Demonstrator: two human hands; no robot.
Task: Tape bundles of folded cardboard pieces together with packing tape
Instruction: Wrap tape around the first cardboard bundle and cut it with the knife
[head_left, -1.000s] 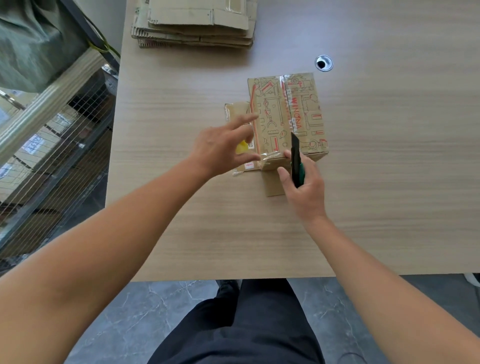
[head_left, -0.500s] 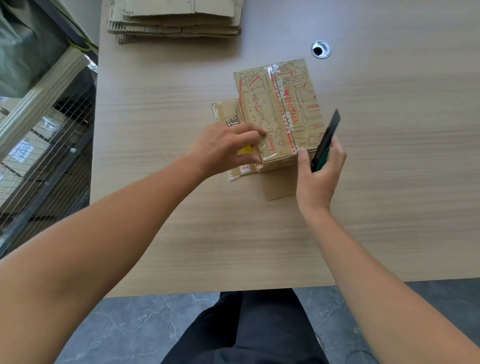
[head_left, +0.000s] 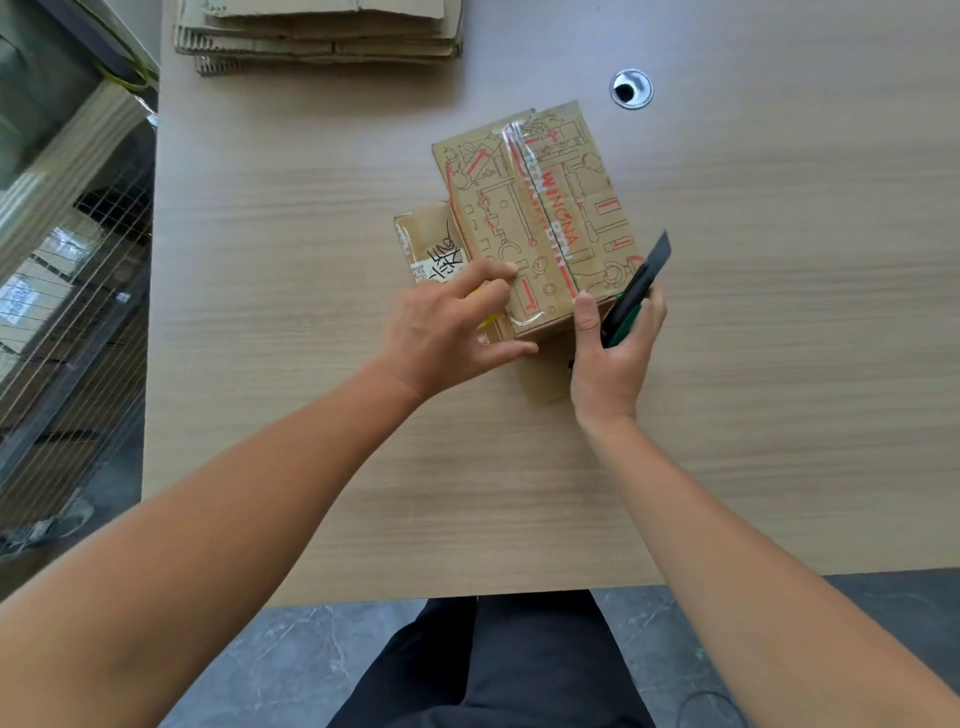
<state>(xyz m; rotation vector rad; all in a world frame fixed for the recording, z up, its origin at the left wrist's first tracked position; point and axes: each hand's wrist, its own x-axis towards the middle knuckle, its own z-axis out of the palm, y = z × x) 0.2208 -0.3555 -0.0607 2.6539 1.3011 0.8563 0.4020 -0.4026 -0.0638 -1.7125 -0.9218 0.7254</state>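
A bundle of folded cardboard (head_left: 540, 223) with red and black print lies mid-table, a strip of clear tape running along its top. A plainer folded piece (head_left: 426, 239) sticks out at its left, another below. My left hand (head_left: 452, 327) rests against the bundle's near left corner, fingers curled over something yellow that is mostly hidden. My right hand (head_left: 613, 348) grips a black and green utility knife (head_left: 636, 291) at the near right corner, its thumb pressing on the tape end.
A stack of flattened cardboard (head_left: 322, 36) lies at the table's far edge. A round metal cable hole (head_left: 631, 88) sits right of it. A wire mesh rack (head_left: 67, 291) with boxes stands left of the wooden table (head_left: 779, 364). My dark trousers show below the near edge.
My right hand swung the knife from over the bundle's near edge out to its right corner, tip now pointing away. My left hand closed in against the bundle's left corner.
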